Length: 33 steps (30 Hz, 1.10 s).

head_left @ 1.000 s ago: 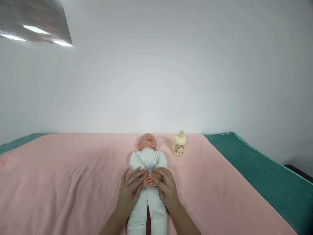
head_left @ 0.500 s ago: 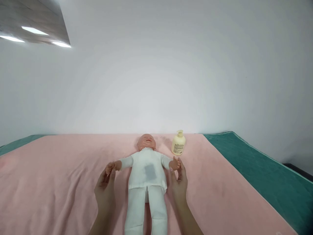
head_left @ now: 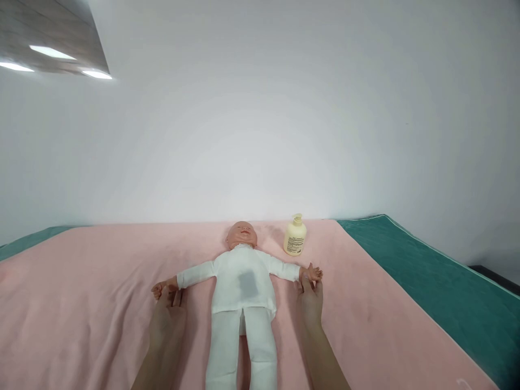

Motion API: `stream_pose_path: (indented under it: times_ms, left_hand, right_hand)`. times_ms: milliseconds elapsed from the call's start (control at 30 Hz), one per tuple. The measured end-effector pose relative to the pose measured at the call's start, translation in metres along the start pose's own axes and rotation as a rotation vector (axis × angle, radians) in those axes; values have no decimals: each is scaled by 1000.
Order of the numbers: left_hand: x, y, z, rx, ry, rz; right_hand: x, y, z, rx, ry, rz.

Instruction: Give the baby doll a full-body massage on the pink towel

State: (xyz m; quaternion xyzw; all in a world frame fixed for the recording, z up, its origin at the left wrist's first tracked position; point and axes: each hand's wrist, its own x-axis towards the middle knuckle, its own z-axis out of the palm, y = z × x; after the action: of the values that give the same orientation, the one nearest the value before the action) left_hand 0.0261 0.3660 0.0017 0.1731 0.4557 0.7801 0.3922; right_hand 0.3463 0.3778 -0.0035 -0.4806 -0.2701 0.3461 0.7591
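Note:
A baby doll (head_left: 229, 287) in a white long-sleeved top and white trousers lies on its back, its arms stretched out to both sides. A grey patch shows on the front of its top. My left hand (head_left: 167, 319) grips the doll's arm at the left around the wrist, thumb on top and fingers beneath. At the other side my right hand (head_left: 312, 307) has the doll's other wrist between thumb and fingers. Beyond that arm, beside the doll's head, a pale yellow pump bottle (head_left: 294, 237) stands upright.
A pink blanket (head_left: 377, 325) with some creases at the left covers most of the surface. Green cloth (head_left: 430, 281) shows along the right and at the far left corner. A plain pale wall (head_left: 252, 119) rises right behind.
Both my hands have moved apart, drawing the doll's arms further outward and straighter. The bottle and the doll's body stay in place; the view has shifted slightly.

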Motion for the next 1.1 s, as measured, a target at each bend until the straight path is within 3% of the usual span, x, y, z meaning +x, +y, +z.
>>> stream_pose_path:
  times_ms: [200,300,400,500,567,633,700,767,900,1100]
  left_hand:
    - [-8,1,3,-49,15,-62]
    - [-20,4,10,-41,28,-51]
    - [-40,9,22,25,48,66]
    - [-61,12,31,251,16,207]
    - [-69,7,31,474,-94,240]
    - [-69,-1,28,660,-299,373]
    - [-65,-11,24,782,-544,643]
    - [-59,-18,22,878,-704,912]
    - [-53,-21,24,986,-770,1169]
    - [-54,-20,27,979,-775,1250]
  right_hand:
    - [-3,-4,3,29,8,33]
    - [-9,-8,7,-2,36,-20]
    - [-20,-13,16,-49,21,-116]
    - [-36,-14,23,-136,-51,-246]
    - [-45,-13,27,-258,-152,-388]
    - [-52,-10,29,-391,-305,-593]
    - [-56,-9,30,-484,-449,-828]
    - [-58,-10,32,-544,-530,-1012]
    - [-59,-14,35,-630,-594,-1159]
    - [-59,-13,37,-658,-627,-1255]
